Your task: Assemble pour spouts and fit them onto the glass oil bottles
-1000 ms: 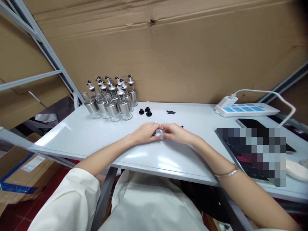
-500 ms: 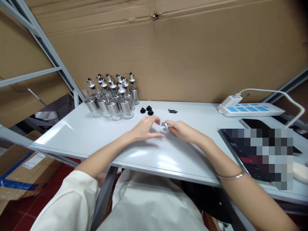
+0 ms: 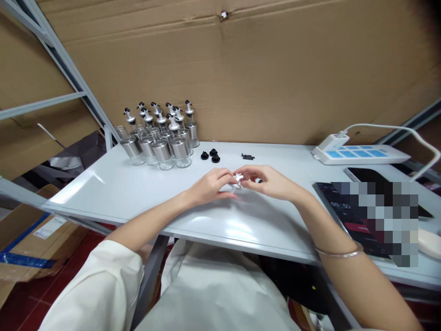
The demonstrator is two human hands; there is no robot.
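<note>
A silver pourer top (image 3: 238, 178), its narrow spout upward, is pinched in the fingers of my left hand (image 3: 212, 186). My right hand (image 3: 270, 180) curls in from the other side, its fingertips touching the spout. A small black piece (image 3: 259, 181) shows within those curled fingers; its shape is mostly hidden. Behind the hands lie several black stoppers (image 3: 215, 158) in a cluster. To their right is a little pile of thin black parts (image 3: 248, 156).
Several glass and steel oil bottles (image 3: 179, 149) stand at the back left, most with pourers, some with bare necks. A power strip (image 3: 365, 156), a phone (image 3: 358, 177) and a tablet-like device (image 3: 339, 204) lie on the right. Cardboard (image 3: 275, 73) walls the back.
My left hand has closed on the pourer top, which my right hand held before. My right hand has shifted its grip, and a black piece now shows in its fingers.
</note>
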